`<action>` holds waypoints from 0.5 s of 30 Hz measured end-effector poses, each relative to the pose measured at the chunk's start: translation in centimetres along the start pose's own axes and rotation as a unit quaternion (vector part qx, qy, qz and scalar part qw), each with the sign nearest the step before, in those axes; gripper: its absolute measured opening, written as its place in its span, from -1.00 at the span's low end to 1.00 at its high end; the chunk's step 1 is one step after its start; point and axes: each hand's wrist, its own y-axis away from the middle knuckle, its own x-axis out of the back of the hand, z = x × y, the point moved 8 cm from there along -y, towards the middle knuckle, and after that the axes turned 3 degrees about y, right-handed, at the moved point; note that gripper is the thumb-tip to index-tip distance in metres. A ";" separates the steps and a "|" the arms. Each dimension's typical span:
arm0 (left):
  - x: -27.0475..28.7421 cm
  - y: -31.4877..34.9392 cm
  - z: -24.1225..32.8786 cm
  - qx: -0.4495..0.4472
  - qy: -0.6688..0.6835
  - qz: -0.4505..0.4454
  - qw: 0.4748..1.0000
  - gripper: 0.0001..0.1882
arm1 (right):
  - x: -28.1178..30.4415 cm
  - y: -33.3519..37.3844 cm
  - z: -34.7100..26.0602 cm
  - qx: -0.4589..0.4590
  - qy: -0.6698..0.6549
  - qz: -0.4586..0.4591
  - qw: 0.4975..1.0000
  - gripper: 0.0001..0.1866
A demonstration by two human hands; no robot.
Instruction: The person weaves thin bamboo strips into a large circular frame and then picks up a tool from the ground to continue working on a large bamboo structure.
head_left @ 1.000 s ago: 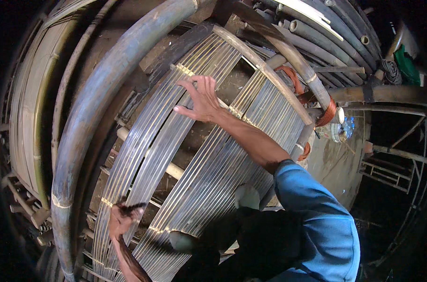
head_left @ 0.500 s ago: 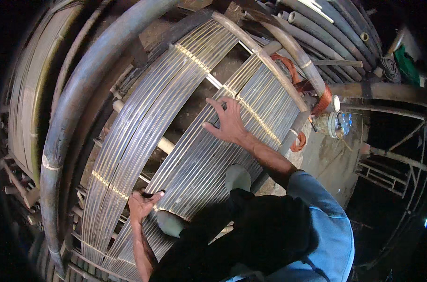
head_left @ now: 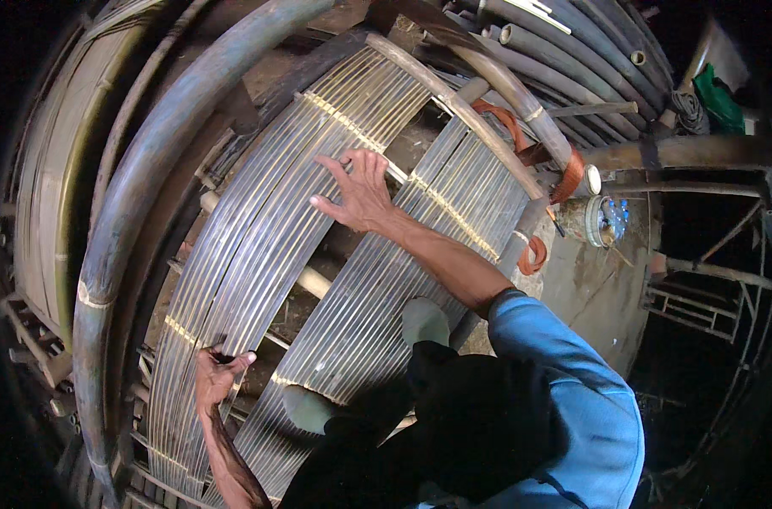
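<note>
Two long slatted panels of thin strips, tied across with pale cord, lie side by side: a left panel (head_left: 258, 212) and a right panel (head_left: 352, 314). My right hand (head_left: 364, 195) reaches over the right panel to the inner edge of the left one, thumb and fingers spread apart, nothing held. Lower down, my left hand (head_left: 214, 377) is at that same inner edge. Its thumb sticks out over the gap, apart from the curled fingers, whose tips are partly hidden. My feet in grey socks (head_left: 426, 322) stand on the right panel.
A thick curved bamboo pole (head_left: 140, 195) runs along the left. More dark poles (head_left: 572, 68) are stacked at far right. Orange-red strapping (head_left: 570, 176) wraps a pole end, near a round container (head_left: 605, 222) on the concrete floor. A bamboo frame (head_left: 700, 297) stands to the right.
Both hands have moved left, from the right panel's inner edge across the gap to the left panel's edge. My right forearm now stretches farther out. The view has shifted slightly.
</note>
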 end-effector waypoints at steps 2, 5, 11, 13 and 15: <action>-0.4 0.5 -0.6 0.008 0.028 -0.015 0.999 -0.72 | 0.0 -0.1 0.1 0.002 0.015 -0.010 1.000 -0.16; 0.9 2.9 -0.5 -0.090 -0.041 0.010 0.995 -0.76 | -0.3 1.0 -0.6 0.006 -0.008 -0.033 0.999 -0.15; 5.3 8.5 -2.4 -0.014 -0.023 0.295 0.955 -0.73 | 1.3 5.8 -5.1 0.056 -0.107 -0.011 0.993 -0.31; 3.6 10.1 -3.8 -0.046 -0.069 0.291 0.953 -0.71 | -0.5 7.5 -7.2 0.119 -0.189 -0.081 0.971 -0.50; -1.1 8.6 -3.6 -0.079 -0.104 0.261 0.956 -0.67 | 0.8 8.7 -6.6 0.156 -0.176 -0.060 0.970 -0.58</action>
